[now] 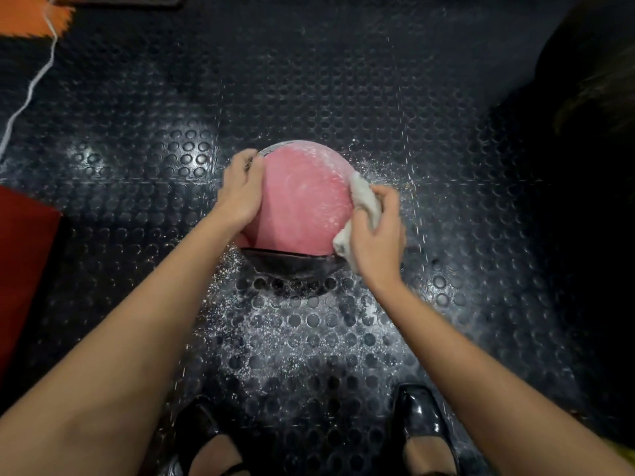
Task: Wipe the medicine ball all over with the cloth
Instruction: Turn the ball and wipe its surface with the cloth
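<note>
Pink medicine ball [302, 197] at frame centre, resting on studded black rubber floor [343, 97] dusted with white powder. Left hand [242, 188] spread flat against its left side; right hand [378, 235] gripping a white cloth [364, 201] bunched against its right side.

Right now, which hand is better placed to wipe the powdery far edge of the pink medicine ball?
Right hand: it grips the white cloth against the pink medicine ball; the left hand only steadies it.

One head-worn camera looks steeply down (wide-angle, edges bowed) from close above the studded floor [343, 80].
</note>
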The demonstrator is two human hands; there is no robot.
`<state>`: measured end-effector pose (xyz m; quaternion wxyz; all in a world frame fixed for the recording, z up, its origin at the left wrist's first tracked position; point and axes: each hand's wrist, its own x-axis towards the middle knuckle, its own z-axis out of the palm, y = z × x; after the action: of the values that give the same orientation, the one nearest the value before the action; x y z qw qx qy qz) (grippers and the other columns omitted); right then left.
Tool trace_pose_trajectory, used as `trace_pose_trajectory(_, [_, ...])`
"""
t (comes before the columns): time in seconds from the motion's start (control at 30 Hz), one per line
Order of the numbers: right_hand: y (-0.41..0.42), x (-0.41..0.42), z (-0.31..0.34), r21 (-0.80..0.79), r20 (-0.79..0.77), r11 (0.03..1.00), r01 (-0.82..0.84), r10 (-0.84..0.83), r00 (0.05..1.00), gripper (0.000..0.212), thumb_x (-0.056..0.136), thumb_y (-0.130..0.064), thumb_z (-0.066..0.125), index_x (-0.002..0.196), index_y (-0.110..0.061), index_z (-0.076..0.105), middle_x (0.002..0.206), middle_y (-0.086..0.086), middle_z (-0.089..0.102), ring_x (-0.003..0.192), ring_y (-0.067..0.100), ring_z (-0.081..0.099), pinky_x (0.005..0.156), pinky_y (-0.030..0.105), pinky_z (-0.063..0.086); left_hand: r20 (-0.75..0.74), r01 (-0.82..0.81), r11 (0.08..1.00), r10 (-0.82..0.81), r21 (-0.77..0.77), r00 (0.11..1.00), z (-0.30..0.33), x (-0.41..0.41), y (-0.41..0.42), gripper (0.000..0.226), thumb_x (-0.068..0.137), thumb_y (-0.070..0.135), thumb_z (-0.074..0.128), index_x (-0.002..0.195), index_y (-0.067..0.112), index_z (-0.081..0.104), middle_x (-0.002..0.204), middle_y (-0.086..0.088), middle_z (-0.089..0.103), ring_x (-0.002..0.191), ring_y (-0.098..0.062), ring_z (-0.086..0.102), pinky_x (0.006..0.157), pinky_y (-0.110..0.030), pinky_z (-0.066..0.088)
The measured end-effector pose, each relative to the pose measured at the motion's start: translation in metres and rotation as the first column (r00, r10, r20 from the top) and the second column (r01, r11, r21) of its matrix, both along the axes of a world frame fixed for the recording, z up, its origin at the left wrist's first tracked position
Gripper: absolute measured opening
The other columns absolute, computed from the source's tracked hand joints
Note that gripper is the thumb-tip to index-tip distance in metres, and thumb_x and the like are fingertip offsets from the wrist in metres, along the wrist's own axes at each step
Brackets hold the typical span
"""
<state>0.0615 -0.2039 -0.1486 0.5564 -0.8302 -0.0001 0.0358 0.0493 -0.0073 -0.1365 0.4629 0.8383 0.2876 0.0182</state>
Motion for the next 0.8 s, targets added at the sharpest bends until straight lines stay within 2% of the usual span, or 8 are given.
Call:
trace_pose_trajectory(0.07, [0.005,-0.007,0.001,-0.032,0.061,0.997,-0.071,0.073,0.995,0.031,0.085,-0.03,0.045,0.115,-0.034,0.049,0.101,-0.009,0.058,0.085,0.021,0.06,0.07,0.048,0.055,-0.023,0.182,0.982,-0.181,0.044,0.983,0.009,-0.004,0.005,0.074,0.087,0.07,0.041,0.148,0.03,0.029,0.156,0.002,0.025,0.142,-0.022,0.027,0.117,-0.054,0.022])
trace_pose_trajectory(0.13, [0.007,-0.013,0.001,-0.067,0.105,0.992,-0.105,0.112,0.988,0.035,0.087,-0.028,0.046,0.121,-0.03,0.052,0.108,-0.013,0.055,0.091,0.016,0.056,0.075,0.043,0.054,-0.14,0.27,0.962,-0.271,-0.026,0.952,0.021,-0.007,0.009,0.114,0.055,0.087,0.06,0.15,0.041,0.018,0.159,0.011,0.01,0.146,-0.027,0.016,0.114,-0.062,0.023])
trace_pose_trajectory(0.2, [0.004,-0.015,0.003,-0.085,0.126,0.99,-0.108,0.119,0.985,0.034,0.089,-0.024,0.048,0.122,-0.029,0.055,0.108,-0.016,0.054,0.09,0.012,0.055,0.077,0.04,0.053,-0.239,0.298,0.953,-0.302,-0.055,0.923,0.029,-0.012,0.009,0.143,0.033,0.084,0.07,0.153,0.041,0.003,0.16,0.013,-0.001,0.148,-0.031,0.007,0.113,-0.065,0.022])
trace_pose_trajectory(0.27, [-0.002,-0.006,0.01,-0.092,0.091,0.986,-0.136,0.144,0.985,0.029,0.092,-0.023,0.051,0.119,-0.031,0.058,0.103,-0.017,0.056,0.081,0.01,0.056,0.071,0.036,0.053,-0.261,0.292,0.954,-0.298,-0.062,0.918,0.034,-0.016,0.006,0.158,0.029,0.079,0.077,0.154,0.033,-0.008,0.162,0.009,-0.007,0.149,-0.029,0.002,0.116,-0.063,0.017])
trace_pose_trajectory(0.43, [0.005,0.045,0.032,-0.28,0.079,0.924,-0.262,0.295,0.952,0.027,0.095,-0.027,0.049,0.114,-0.039,0.063,0.107,-0.01,0.064,0.085,0.011,0.058,0.072,0.03,0.049,-0.244,0.324,0.946,-0.311,0.013,0.919,0.037,-0.033,-0.009,0.148,0.04,0.063,0.078,0.155,0.027,-0.006,0.162,0.01,-0.01,0.149,-0.023,-0.005,0.118,-0.058,0.009])
trace_pose_trajectory(0.57, [0.022,0.049,0.043,-0.557,0.071,0.782,-0.279,0.38,0.922,0.033,0.097,-0.033,0.043,0.127,-0.04,0.056,0.119,-0.005,0.058,0.097,0.015,0.056,0.071,0.026,0.035,-0.252,0.348,0.936,-0.325,0.05,0.912,0.035,-0.034,-0.018,0.151,0.036,0.067,0.075,0.155,0.026,-0.007,0.162,0.011,-0.013,0.149,-0.023,-0.011,0.119,-0.057,0.006])
trace_pose_trajectory(0.7, [0.024,0.022,0.053,-0.746,0.239,0.585,-0.318,0.681,0.692,0.036,0.096,-0.03,0.045,0.13,-0.035,0.055,0.12,0.003,0.054,0.099,0.023,0.054,0.063,0.028,0.033,-0.251,0.37,0.923,-0.335,0.106,0.908,0.033,-0.026,-0.024,0.149,0.042,0.065,0.081,0.155,0.025,-0.008,0.162,0.009,-0.011,0.149,-0.025,-0.012,0.118,-0.062,0.007])
trace_pose_trajectory(0.8, [0.015,0.048,0.052,-0.699,0.128,0.641,-0.317,0.549,0.826,0.036,0.097,-0.029,0.04,0.128,-0.039,0.055,0.115,-0.001,0.054,0.098,0.022,0.057,0.067,0.029,0.036,-0.284,0.42,0.902,-0.378,0.103,0.881,0.035,-0.027,-0.03,0.157,0.031,0.07,0.075,0.154,0.027,-0.011,0.161,0.011,-0.015,0.148,-0.025,-0.015,0.116,-0.064,0.005])
